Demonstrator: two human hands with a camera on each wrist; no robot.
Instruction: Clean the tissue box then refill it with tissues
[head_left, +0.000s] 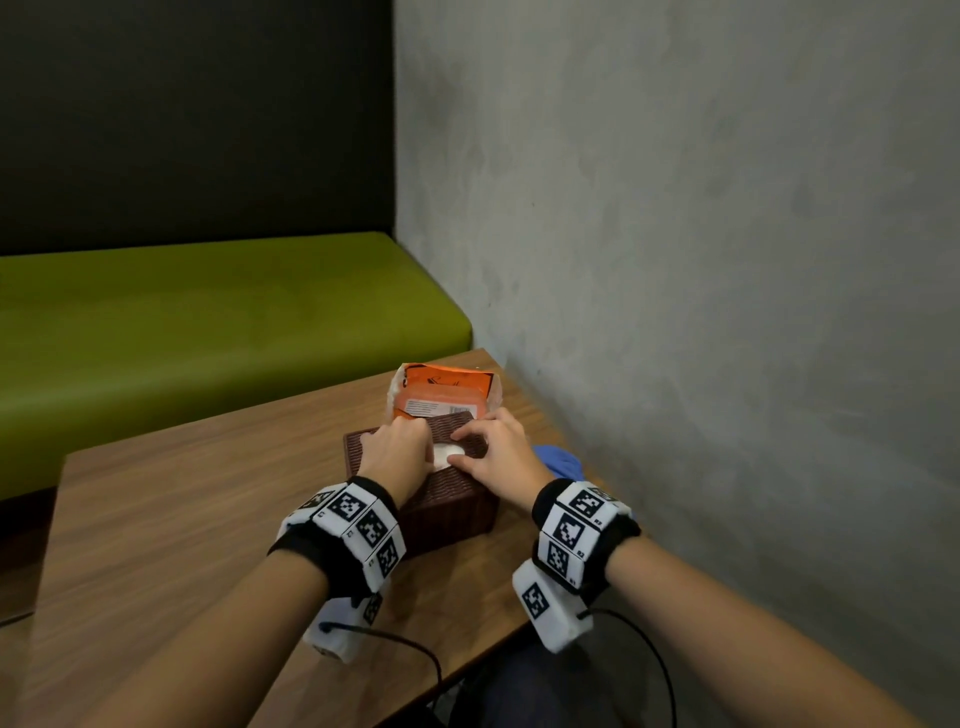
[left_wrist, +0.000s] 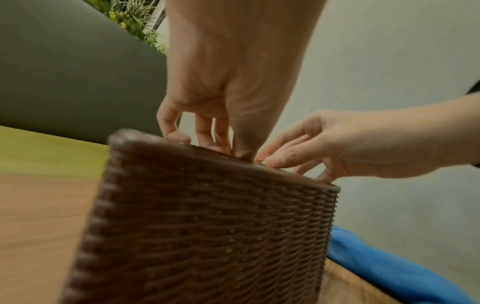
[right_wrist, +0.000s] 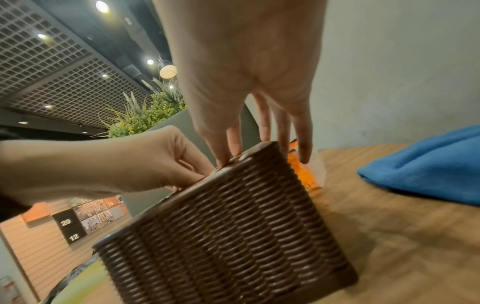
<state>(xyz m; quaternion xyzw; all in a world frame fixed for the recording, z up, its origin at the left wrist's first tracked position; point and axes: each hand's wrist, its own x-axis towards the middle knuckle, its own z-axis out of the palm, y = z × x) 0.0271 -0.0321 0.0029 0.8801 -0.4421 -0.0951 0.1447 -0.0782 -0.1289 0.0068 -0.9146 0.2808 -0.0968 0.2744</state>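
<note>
Both forearms bare. Each wrist: black band (head_left: 613, 545) w/ white blocks bearing b/w square markers (head_left: 363, 525). White cam unit (head_left: 550, 608) under each wrist, thin black cable (head_left: 654, 654) trailing.

wall (head_left: 701, 218): grey concrete, 2 o'clock | bench (head_left: 208, 332): green cushion, dark backrest, 10 o'clock | table (head_left: 182, 509): wood grain, 6 o'clock | ceiling (right_wrist: 46, 61): grid panels, spotlights

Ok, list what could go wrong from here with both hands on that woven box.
1. The left hand works at the white tissue in the opening of the brown tissue box; pulling hard could tear it.
2. The box sits near the table edge; a push toward the person might slide it off.
</note>
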